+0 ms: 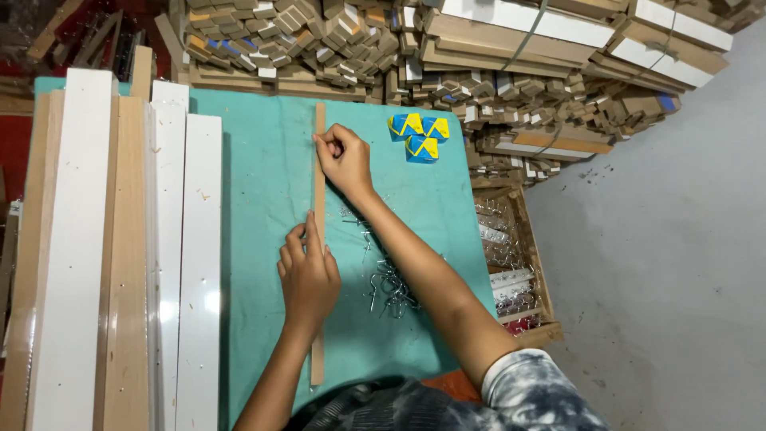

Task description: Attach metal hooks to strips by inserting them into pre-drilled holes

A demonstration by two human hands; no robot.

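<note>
- A thin wooden strip (319, 239) at frame centre is pinned to the green desk (263, 183) by the flat, spread left hand (307, 275).
- Its upper part is pinched by the right hand (345, 160).
- Metal hooks (389, 287) are heaped just right.

Middle of thin wooden strip (319, 172) hidden under left hand (307, 275). Whatever right hand (345, 160) pinches too small to tell. Boards (80, 263) cut off at bottom edge. Crate (523, 239) contents blurred.

White and wood-toned boards (128, 255) lie along the teal desk (263, 160), small yellow-and-blue boxes (419, 132) near stacked wooden offcuts (495, 72) behind.
</note>
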